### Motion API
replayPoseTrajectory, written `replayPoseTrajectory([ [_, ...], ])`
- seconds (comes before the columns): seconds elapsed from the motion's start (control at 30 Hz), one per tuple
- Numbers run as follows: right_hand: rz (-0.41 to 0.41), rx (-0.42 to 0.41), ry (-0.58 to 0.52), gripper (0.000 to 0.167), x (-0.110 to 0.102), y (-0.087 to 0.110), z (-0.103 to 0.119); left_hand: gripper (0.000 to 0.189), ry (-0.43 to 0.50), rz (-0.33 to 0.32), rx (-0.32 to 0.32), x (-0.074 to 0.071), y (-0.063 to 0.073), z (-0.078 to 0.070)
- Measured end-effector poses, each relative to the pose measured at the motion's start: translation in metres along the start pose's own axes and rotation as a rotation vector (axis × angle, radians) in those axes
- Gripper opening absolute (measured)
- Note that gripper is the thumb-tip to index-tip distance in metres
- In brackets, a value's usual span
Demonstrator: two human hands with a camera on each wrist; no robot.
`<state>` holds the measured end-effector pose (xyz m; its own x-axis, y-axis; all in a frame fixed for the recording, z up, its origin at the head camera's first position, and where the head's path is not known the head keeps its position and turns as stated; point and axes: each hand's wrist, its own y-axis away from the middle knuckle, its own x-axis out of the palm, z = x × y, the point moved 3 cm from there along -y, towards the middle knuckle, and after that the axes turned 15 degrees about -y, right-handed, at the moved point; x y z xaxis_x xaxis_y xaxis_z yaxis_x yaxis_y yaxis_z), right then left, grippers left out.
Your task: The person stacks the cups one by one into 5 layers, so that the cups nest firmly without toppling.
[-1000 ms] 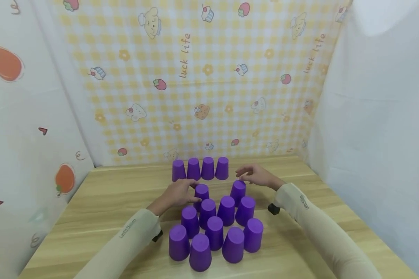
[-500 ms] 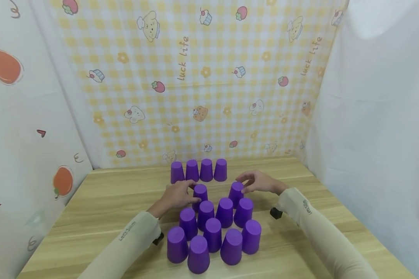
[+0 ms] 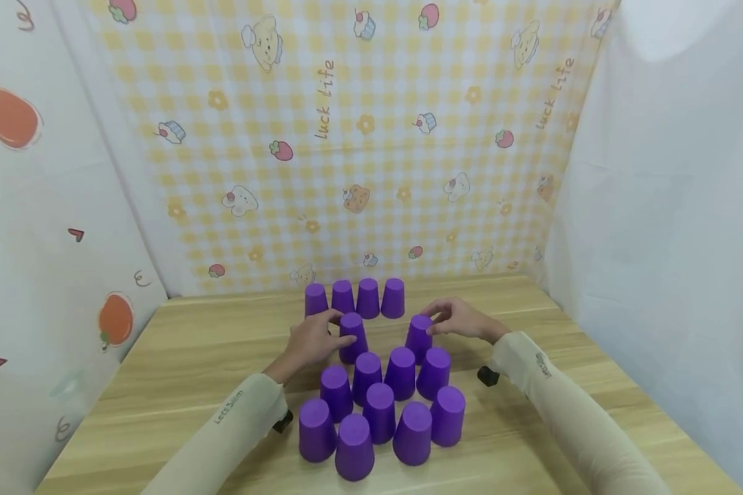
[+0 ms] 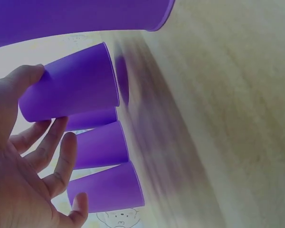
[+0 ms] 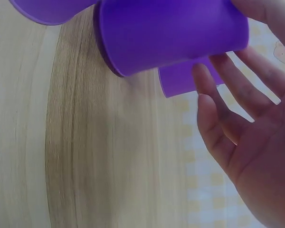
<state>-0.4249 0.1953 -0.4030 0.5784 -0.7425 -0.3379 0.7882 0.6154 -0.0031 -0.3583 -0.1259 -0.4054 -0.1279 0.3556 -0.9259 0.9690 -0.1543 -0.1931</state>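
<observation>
Near the middle of the table, my left hand (image 3: 310, 343) pinches an upside-down purple cup (image 3: 353, 338) between thumb and fingers. In the left wrist view a gap and a shadow show between this cup's rim (image 4: 112, 76) and the wood, so it hangs just above the table. A second upside-down purple cup (image 3: 418, 337) is pinched by my right hand (image 3: 459, 318). The right wrist view shows that cup's side (image 5: 166, 33) between thumb and fingertips, with its rim toward the table; whether it touches the wood I cannot tell.
Four-sided rows are absent; a straight row of upside-down purple cups (image 3: 368, 300) stands at the back. Several more purple cups (image 3: 380, 414) stand close together in front, between my forearms. The wooden table (image 3: 223, 357) meets a checked cloth (image 3: 371, 172) behind.
My right hand has closed its fingers on its cup, which was only approached earlier. My left hand has raised its cup slightly and shifted it a little away from the front group.
</observation>
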Motion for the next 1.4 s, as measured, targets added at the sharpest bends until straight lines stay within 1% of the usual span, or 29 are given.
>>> replayPoseTrajectory([
  [0.1, -0.063, 0.003, 0.017, 0.043, -0.003, -0.005, -0.002, 0.051, 0.003, -0.001, -0.019, 0.000, 0.000, 0.002],
  [0.17, -0.118, 0.004, 0.030, 0.043, -0.004, -0.008, -0.003, 0.051, -0.003, -0.003, -0.019, 0.000, -0.001, 0.002],
  [0.33, -0.274, 0.036, 0.059, 0.044, -0.002, -0.017, 0.001, 0.052, 0.008, -0.048, 0.007, -0.004, -0.002, 0.000],
  [0.4, -0.313, 0.035, 0.061, 0.044, 0.000, -0.021, 0.003, 0.053, 0.012, -0.064, 0.012, -0.005, -0.003, -0.001],
  [0.47, -0.339, 0.034, 0.058, 0.044, 0.002, -0.025, 0.006, 0.053, 0.010, -0.065, 0.012, -0.006, -0.003, -0.001],
  [0.67, -0.371, 0.049, 0.061, 0.043, 0.004, -0.035, 0.009, 0.053, 0.022, -0.071, -0.004, -0.005, -0.003, 0.006],
  [0.8, -0.403, 0.064, 0.043, 0.042, 0.005, -0.039, 0.010, 0.054, 0.038, -0.063, 0.001, -0.007, -0.002, 0.010],
  [0.93, -0.375, 0.067, 0.023, 0.045, 0.008, -0.045, 0.008, 0.055, 0.046, -0.043, -0.023, -0.010, 0.002, 0.016],
  [1.03, -0.348, 0.065, 0.029, 0.048, 0.008, -0.049, 0.005, 0.056, 0.050, -0.044, -0.046, -0.012, 0.003, 0.020],
  [1.2, -0.394, 0.078, 0.040, 0.051, -0.001, -0.048, 0.002, 0.059, 0.048, -0.030, -0.015, -0.012, -0.001, 0.020],
  [1.3, -0.408, 0.097, 0.034, 0.052, -0.006, -0.047, 0.001, 0.059, 0.057, -0.019, -0.019, -0.010, -0.004, 0.019],
  [1.4, -0.412, 0.113, 0.027, 0.054, -0.008, -0.045, 0.003, 0.059, 0.060, -0.023, -0.027, -0.009, -0.004, 0.019],
])
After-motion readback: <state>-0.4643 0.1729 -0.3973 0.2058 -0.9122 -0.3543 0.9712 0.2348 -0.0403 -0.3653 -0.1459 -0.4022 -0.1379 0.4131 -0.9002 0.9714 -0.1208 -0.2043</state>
